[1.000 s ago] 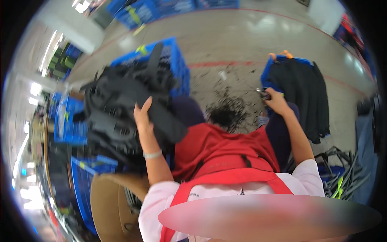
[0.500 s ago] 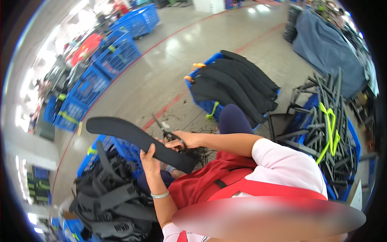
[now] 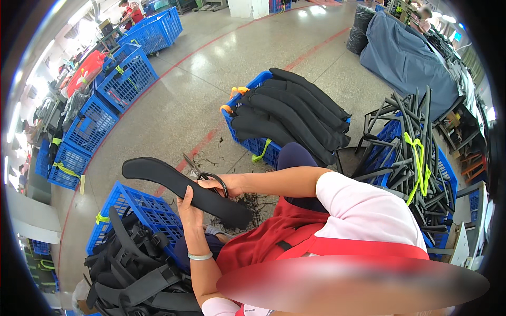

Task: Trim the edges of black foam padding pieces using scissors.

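A long, curved black padded strap [image 3: 158, 173] lies slantwise in front of me. My left hand [image 3: 190, 208] grips it near its middle, thumb on top and the other fingers underneath. In my right hand [image 3: 230, 184] is a pair of scissors [image 3: 193, 166] with black handles, fingers in the loops. The blades point up and left, just beyond the strap's far edge, slightly parted. Part of my right hand's fingertips sits close against the strap. The strap's lower right end hangs over my lap by the red apron [image 3: 263, 234].
Ahead, a blue crate [image 3: 253, 141] is heaped with similar black padded pieces [image 3: 295, 108]. At left, another blue crate [image 3: 118, 203] holds black straps with buckles [image 3: 139, 268]. On the right, a crate holds thin dark strips [image 3: 421, 174] with a yellow-green tie. Black scraps [image 3: 254, 208] litter the floor.
The strap has turned a little, its left end shifting slightly right and down. The scissors have moved left and down along it, and the whole view has shifted a little.
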`<state>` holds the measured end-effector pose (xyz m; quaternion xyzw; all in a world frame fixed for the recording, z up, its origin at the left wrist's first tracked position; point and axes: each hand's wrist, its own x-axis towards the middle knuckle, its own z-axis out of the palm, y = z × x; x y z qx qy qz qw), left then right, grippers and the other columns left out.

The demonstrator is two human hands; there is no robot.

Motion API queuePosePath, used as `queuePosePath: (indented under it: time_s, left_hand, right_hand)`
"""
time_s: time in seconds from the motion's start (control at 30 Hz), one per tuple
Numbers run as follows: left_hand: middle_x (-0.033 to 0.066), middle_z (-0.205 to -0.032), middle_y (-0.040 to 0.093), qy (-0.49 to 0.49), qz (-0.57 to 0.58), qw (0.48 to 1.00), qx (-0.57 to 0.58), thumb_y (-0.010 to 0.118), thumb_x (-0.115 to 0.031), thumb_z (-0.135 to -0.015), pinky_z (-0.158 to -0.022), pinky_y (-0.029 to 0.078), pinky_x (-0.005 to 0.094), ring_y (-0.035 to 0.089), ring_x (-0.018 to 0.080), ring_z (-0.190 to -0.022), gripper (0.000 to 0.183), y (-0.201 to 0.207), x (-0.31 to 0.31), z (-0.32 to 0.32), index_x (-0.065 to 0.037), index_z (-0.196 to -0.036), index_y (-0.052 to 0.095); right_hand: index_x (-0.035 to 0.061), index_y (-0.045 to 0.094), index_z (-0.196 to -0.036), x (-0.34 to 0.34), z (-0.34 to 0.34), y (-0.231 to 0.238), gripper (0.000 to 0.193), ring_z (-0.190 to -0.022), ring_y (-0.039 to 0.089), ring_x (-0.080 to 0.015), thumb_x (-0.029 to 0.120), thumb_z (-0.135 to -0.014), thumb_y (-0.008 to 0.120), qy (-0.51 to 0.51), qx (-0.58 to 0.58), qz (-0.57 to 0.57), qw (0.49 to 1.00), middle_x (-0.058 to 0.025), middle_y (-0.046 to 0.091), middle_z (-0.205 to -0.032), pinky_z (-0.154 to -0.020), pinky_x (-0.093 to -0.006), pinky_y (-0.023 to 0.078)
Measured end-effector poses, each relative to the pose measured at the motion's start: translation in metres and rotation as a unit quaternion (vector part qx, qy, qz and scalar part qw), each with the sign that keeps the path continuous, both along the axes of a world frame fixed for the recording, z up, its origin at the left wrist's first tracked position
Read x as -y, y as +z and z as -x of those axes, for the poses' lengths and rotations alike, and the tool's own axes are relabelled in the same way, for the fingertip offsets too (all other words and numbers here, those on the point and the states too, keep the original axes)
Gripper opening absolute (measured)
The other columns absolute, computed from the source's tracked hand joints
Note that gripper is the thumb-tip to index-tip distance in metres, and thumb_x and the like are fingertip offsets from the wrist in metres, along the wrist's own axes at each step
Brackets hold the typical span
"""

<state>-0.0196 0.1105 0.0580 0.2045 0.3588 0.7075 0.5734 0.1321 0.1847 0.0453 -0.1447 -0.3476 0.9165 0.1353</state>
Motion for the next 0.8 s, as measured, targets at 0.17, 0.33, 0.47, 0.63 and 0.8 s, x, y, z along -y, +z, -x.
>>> queuePosePath:
  time_s: [0.17,0.33,0.47,0.63,0.8]
  left_hand:
    - [0.0109,-0.1,0.064,-0.001,0.007,0.999,-0.05,0.07,-0.007,-0.083,-0.083,0.052,0.0332,0.063,0.0216,-0.09,0.031,-0.005,0.002,0.0,0.0,-0.11,0.056]
    - [0.0111,-0.104,0.062,0.034,0.028,0.998,-0.041,0.068,-0.004,-0.083,-0.084,0.052,0.035,0.061,0.0227,-0.095,0.035,-0.008,0.006,0.0,0.001,-0.115,0.054]
    - [0.0089,-0.105,0.059,0.03,0.016,0.999,0.0,0.066,-0.002,-0.083,-0.087,0.049,0.0358,0.059,0.0217,-0.094,0.038,-0.007,0.001,0.004,0.0,-0.118,0.051]
    - [0.0066,-0.102,0.06,0.036,-0.018,0.999,0.015,0.063,-0.002,-0.085,-0.088,0.048,0.0336,0.058,0.0204,-0.095,0.032,-0.003,-0.002,0.006,-0.005,-0.116,0.054]
    - [0.011,-0.1,0.063,0.041,-0.009,0.998,0.048,0.064,0.0,-0.084,-0.083,0.052,0.0344,0.063,0.0216,-0.091,0.026,-0.006,0.017,0.007,-0.002,-0.109,0.057]
  right_hand:
    - [0.0077,0.05,-0.125,-0.002,-0.001,-0.014,0.057,-0.085,0.062,-0.0104,0.04,-0.082,0.071,-0.024,0.003,-0.005,1.0,-0.001,0.063,-0.102,-0.068,-0.0258,0.052]
    - [0.0059,0.062,-0.102,0.013,-0.011,-0.026,0.037,-0.081,0.06,-0.0086,0.037,-0.085,0.069,-0.035,0.046,-0.057,0.997,-0.0017,0.064,-0.087,-0.063,-0.026,0.049]
    - [0.0034,0.064,-0.104,0.004,-0.011,-0.039,0.044,-0.074,0.057,-0.0099,0.043,-0.086,0.064,-0.06,0.138,-0.148,0.977,-0.0028,0.063,-0.09,-0.057,-0.0263,0.045]
    - [0.0071,0.062,-0.088,-0.004,-0.017,-0.005,0.033,-0.068,0.05,-0.0073,0.038,-0.082,0.07,-0.104,0.091,-0.248,0.959,0.0009,0.056,-0.077,-0.058,-0.0238,0.037]
    - [0.0081,0.058,-0.083,0.01,-0.012,0.003,0.033,-0.061,0.049,-0.0091,0.037,-0.08,0.073,-0.05,0.084,-0.223,0.97,0.0011,0.052,-0.068,-0.055,-0.0226,0.035]
